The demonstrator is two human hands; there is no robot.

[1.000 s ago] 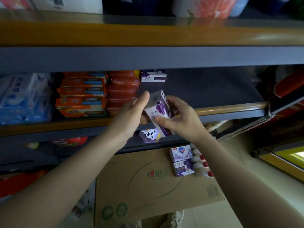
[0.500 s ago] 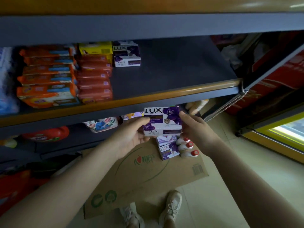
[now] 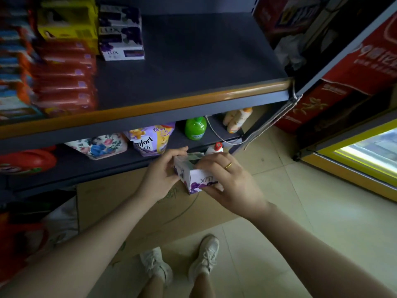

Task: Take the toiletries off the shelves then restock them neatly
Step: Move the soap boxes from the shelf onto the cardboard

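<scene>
Both hands hold a white and purple soap box (image 3: 196, 178) in the air below the shelf edge (image 3: 150, 106), above a flattened cardboard box (image 3: 150, 216) on the floor. The left hand (image 3: 160, 175) has its fingers curled round the box's left end, and the right hand (image 3: 231, 181) pinches its right side between thumb and curled fingers. A stack of matching soap boxes (image 3: 121, 34) stands on the shelf above, beside yellow boxes (image 3: 68, 20) and red packets (image 3: 64, 78).

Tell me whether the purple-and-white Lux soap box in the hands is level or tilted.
Tilted: the purple-and-white Lux soap box sits at an angle, logo upside down, gripped by the left hand and right hand.
</scene>
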